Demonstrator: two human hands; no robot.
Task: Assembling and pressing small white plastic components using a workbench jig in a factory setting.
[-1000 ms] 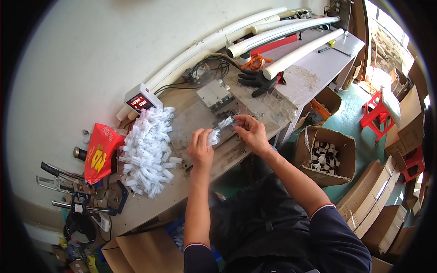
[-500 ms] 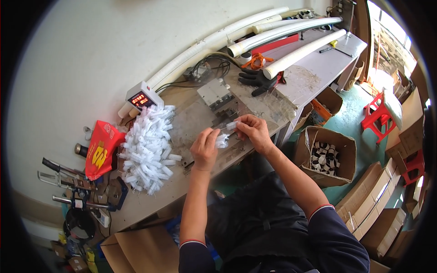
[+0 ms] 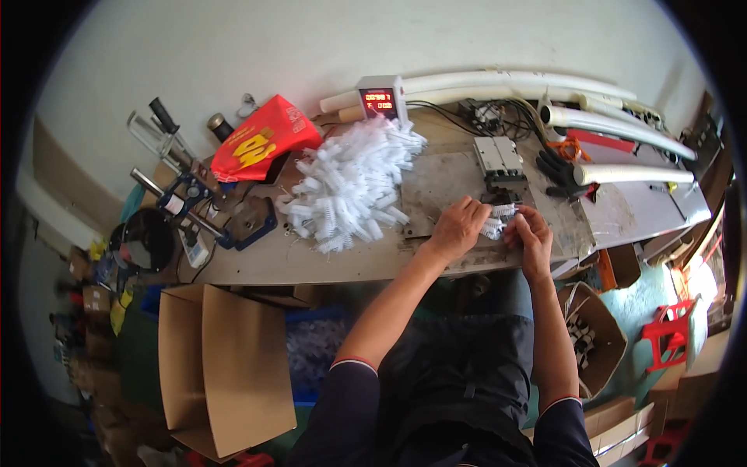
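My left hand (image 3: 459, 227) is closed in a pinch at the left end of a small white bristled brush (image 3: 504, 210). At its other end, the fingers of my right hand (image 3: 532, 236) are closed too. A second white bristled brush (image 3: 491, 228) shows just below, between the two hands; which fingers bear it I cannot tell. Just behind the hands stands a metal fixture (image 3: 499, 158) with a pale block on top. To the left, a big heap of similar white brushes (image 3: 350, 187) covers part of the workbench (image 3: 327, 268).
Behind the heap stand a red bag (image 3: 264, 142) and a counter box (image 3: 381, 99) with a lit display. Long white tubes (image 3: 622, 122) and a black glove (image 3: 559, 173) lie to the right. An open carton (image 3: 247, 366) and a blue crate (image 3: 315, 315) are below the bench.
My view has swung to the left, so the bench and hands appear further right. Both hands remain close together at the brushes in front of the fixture.
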